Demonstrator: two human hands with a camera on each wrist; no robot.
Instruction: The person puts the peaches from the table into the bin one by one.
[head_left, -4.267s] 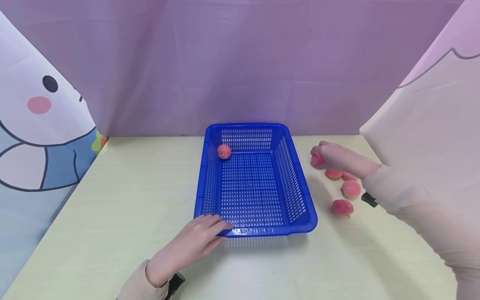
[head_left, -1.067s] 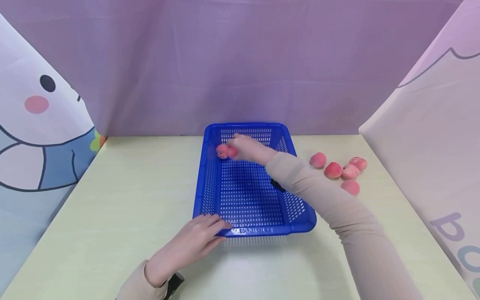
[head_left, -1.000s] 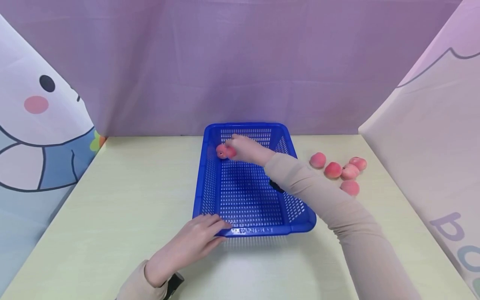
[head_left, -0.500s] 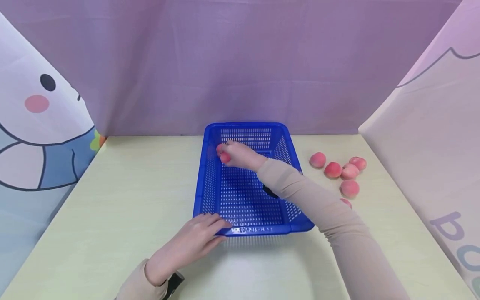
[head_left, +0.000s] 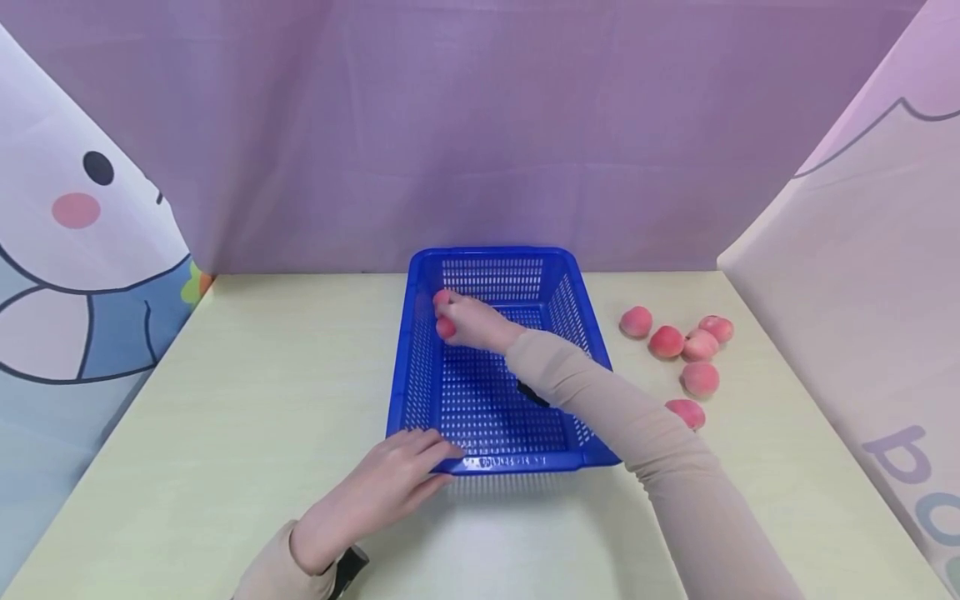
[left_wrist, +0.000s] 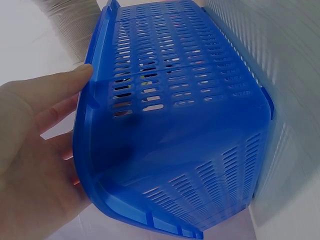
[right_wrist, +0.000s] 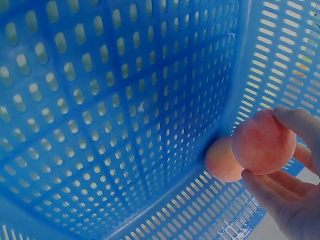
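right hand [head_left: 472, 323] grips peach [right_wrist: 263, 141] | second peach [right_wrist: 221, 161] alongside | basket wall [right_wrist: 260, 75] close

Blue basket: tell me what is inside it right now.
Inside the blue basket, one peach lies at the far left corner. The right hand reaches in, holding a second peach beside it. The sleeve covers part of the floor.
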